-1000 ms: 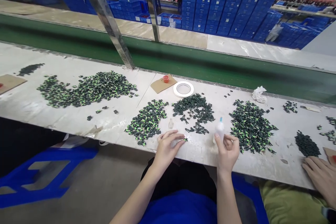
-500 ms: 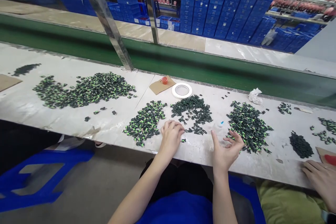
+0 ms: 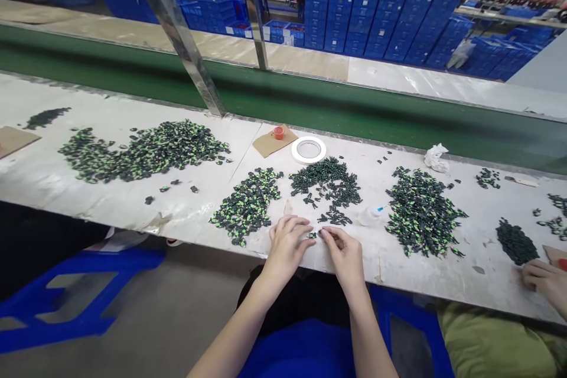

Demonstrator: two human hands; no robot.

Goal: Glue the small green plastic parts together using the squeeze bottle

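The left hand (image 3: 287, 243) bends at a small black-and-green piece (image 3: 312, 235) on the white tabletop (image 3: 363, 159); its grip I cannot tell. The right hand (image 3: 344, 253) pinches a tiny dark piece (image 3: 319, 232) just beside. Beyond, a small round cup (image 3: 279, 133) looks red inside; rightward lies a translucent blue-tipped bottle (image 3: 370, 217).

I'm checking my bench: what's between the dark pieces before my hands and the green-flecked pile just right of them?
In the head view, a bottle with a blue tip lies between the dark pieces and the green-flecked pile.
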